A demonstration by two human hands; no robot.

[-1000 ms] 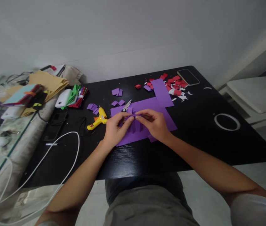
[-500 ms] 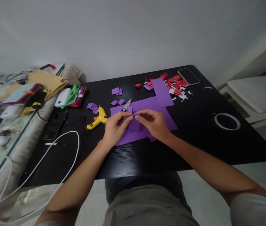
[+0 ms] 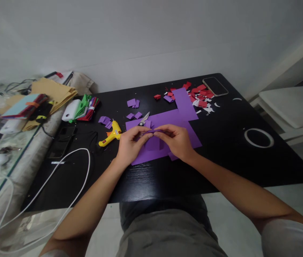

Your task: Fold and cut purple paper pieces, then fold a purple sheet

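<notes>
Both my hands meet over a large purple paper sheet (image 3: 180, 123) lying on the black table (image 3: 221, 157). My left hand (image 3: 130, 144) and my right hand (image 3: 176, 141) each pinch an end of a small purple paper piece (image 3: 153, 131), held just above the sheet. Fingers of both hands are closed on it. A pair of scissors (image 3: 144, 120) lies on the sheet just beyond my left hand. A yellow glue gun (image 3: 111, 135) rests to the left of that hand.
Small purple squares (image 3: 133, 104) lie behind the scissors; red and white scraps (image 3: 201, 98) and a phone (image 3: 215, 86) sit at the far right. A white ring (image 3: 258, 138) is on the right. Coloured paper bundles (image 3: 87, 109), a dark phone (image 3: 61, 141) and a white cable (image 3: 68, 171) occupy the left.
My fingers have shifted slightly along the small purple piece, drawing a little closer together. Everything else on the table stays where it was.
</notes>
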